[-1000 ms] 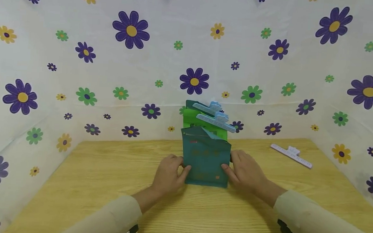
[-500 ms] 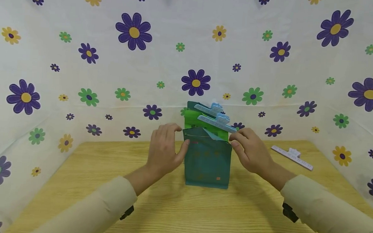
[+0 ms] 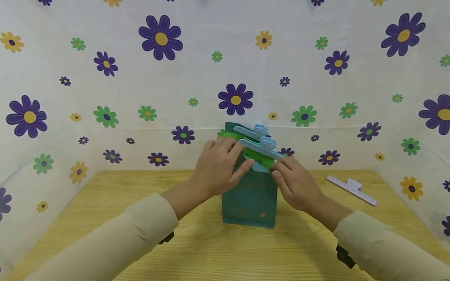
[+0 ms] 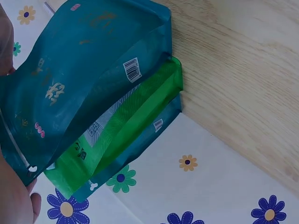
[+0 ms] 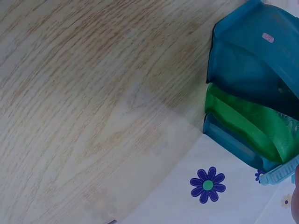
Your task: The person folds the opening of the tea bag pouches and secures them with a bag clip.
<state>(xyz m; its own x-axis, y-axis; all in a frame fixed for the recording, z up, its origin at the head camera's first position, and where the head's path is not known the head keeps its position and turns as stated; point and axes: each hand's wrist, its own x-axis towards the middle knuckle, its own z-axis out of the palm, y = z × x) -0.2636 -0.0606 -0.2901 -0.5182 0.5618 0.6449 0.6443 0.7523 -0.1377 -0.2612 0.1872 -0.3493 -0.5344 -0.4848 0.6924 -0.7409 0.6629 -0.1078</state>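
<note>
A dark teal pouch stands upright on the table, its top edge uneven with a pale blue inner flap showing. My left hand reaches over its top left part, thumb in front and fingers toward the back, hiding that corner in the head view. With curled fingers and thumb, my right hand pinches the top right corner. Close behind stand a bright green pouch and another teal pouch. Light blue bag clips sit across the tops of those two rear pouches.
A pale lilac bag clip lies on the wooden table to the right of the pouches. A white flower-printed sheet rises behind the table and along both sides.
Both hands have moved up from the front pouch's lower sides to its top. The left then swung right over the top edge, while the right closed on the right corner.
</note>
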